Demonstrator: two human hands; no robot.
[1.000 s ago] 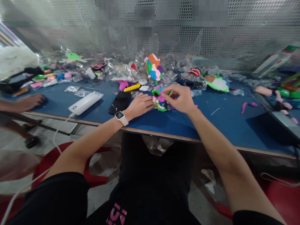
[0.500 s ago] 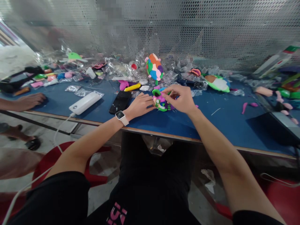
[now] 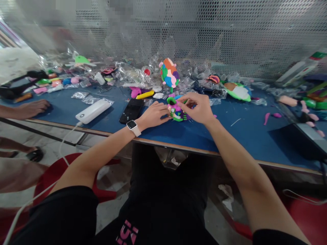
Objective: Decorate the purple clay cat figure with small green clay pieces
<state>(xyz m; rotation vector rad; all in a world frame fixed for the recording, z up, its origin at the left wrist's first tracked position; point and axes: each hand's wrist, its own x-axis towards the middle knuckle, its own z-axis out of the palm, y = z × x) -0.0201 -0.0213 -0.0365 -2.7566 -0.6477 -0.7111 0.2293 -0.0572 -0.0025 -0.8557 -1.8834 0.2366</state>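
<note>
Multicoloured clay figure (image 3: 176, 115) sits on the blue table (image 3: 158, 137), near its front edge and straight ahead of the wearer, between the two hands. Patches of green, pink, purple and white visible on it; right part hidden by fingers. Left hand (image 3: 154, 115) lies low, palm down, fingers loosely bent, their tips at the figure's left side, thumb a little apart beneath; cannot tell whether it grips or merely steadies. Right hand (image 3: 198, 106) comes in from the other side, thumb and index finger drawn nearly together at the figure's upper part, remaining fingers curled; too small to tell whether a piece is pinched between them. Pale watch (image 3: 133, 126) on the left wrist. Just behind the figure, a patchwork egg shape (image 3: 168, 74) stands above a short green stem. Left of that, a yellow ridged stick (image 3: 145, 95) beside a magenta lump (image 3: 135, 92). Black phone (image 3: 131, 110) lies near the left hand; farther left, a white power bank (image 3: 94, 111) with a white cable attached. Clear wrappers (image 3: 127, 73) heap along the back, against a perforated screen (image 3: 189, 41). Another person's hand (image 3: 35, 109) rests on the table at far left.
</note>
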